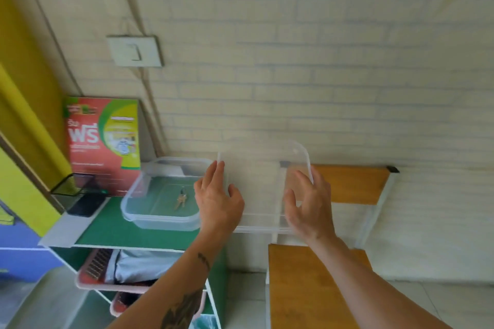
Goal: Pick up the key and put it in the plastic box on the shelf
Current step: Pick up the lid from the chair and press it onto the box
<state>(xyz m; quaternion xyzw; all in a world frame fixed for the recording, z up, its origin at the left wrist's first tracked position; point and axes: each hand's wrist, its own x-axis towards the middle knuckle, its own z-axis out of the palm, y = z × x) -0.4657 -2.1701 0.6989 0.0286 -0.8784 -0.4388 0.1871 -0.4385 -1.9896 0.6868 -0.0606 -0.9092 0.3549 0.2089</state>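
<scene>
Key is already sitting inside the clear plastic box, which is on the green top of the shelf. Just to the right of the box, both hands have the see-through lid gripped by its sides: left hand on the left edge, right hand on the right.

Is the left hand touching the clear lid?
Touching. The head view shows the left hand gripping the left edge of the clear lid, fingers wrapped over it.
</scene>
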